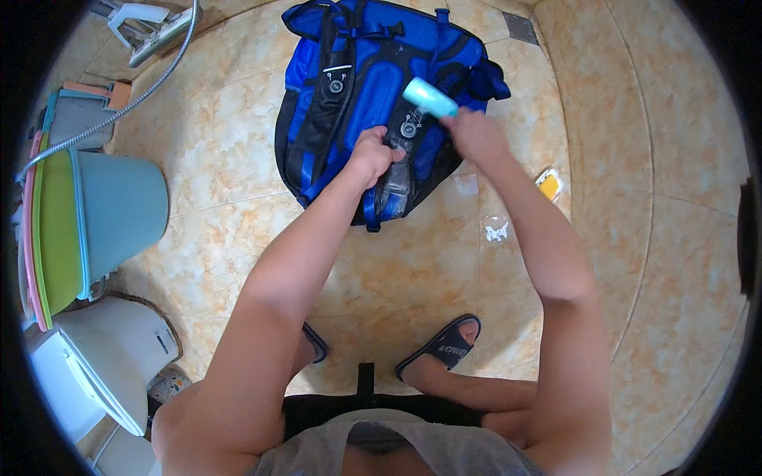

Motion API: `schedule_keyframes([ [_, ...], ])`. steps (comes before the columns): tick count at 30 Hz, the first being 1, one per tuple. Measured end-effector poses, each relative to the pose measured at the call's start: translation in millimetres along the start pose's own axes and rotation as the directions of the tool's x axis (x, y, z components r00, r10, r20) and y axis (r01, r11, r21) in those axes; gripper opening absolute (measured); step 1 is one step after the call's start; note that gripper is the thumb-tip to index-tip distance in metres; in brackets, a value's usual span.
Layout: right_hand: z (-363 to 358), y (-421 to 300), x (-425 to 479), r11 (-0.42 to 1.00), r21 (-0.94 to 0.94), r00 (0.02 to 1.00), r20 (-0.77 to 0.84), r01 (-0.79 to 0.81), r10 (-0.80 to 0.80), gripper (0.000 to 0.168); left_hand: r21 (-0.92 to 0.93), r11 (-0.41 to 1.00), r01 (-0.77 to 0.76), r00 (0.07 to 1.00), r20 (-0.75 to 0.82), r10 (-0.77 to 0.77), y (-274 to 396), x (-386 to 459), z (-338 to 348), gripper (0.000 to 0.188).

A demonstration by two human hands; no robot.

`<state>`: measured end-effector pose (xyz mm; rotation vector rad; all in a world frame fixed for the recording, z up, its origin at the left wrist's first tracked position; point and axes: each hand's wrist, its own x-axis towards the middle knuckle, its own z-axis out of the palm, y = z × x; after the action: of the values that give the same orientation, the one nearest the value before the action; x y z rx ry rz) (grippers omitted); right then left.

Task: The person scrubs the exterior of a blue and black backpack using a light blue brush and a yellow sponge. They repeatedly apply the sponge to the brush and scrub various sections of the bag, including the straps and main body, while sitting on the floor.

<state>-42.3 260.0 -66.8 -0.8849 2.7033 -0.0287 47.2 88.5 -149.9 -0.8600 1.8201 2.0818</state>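
Observation:
A blue and black backpack lies on the tiled floor with its shoulder straps facing up. My left hand grips the lower part of the right-hand black shoulder strap, which carries a whitish, wet-looking film there. In my right hand is a turquoise brush-like tool, held over the upper part of that same strap. Its working side faces down, and motion blurs it, so I cannot tell whether it touches the fabric.
On the left stand blue, green and pink plastic basins, a white toilet and a metal shower hose. A yellow-and-white item lies by the right wall, near white residue. A floor drain sits at the back.

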Motion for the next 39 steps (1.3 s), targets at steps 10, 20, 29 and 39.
schedule_keyframes([
  [10, 9.7, -38.7, -6.4, 0.997, 0.067, 0.994, 0.104, 0.028, -0.035, 0.039, 0.024, 0.998, -0.056, 0.996, -0.072, 0.057, -15.7, -9.4, -6.4, 0.024],
  [20, 36.8, -15.5, -7.6, 0.999, 0.025, 0.994, 0.101, 0.048, -0.050, 0.042, -0.163, 0.987, -0.016, 1.000, -0.029, 0.011, -14.6, -14.8, -4.5, 0.017],
  [29, 53.3, 15.3, -36.4, 0.997, 0.068, 0.996, -0.089, 0.021, -0.015, 0.044, -0.286, 0.956, 0.060, 0.998, 0.035, -0.052, -22.3, 1.0, -20.2, 0.024],
  [39, 50.6, -26.0, -21.5, 0.997, 0.082, 1.000, -0.026, -0.005, 0.007, 0.045, -0.079, 0.993, 0.083, 0.994, -0.068, -0.088, -22.0, -7.2, -14.9, 0.014],
])
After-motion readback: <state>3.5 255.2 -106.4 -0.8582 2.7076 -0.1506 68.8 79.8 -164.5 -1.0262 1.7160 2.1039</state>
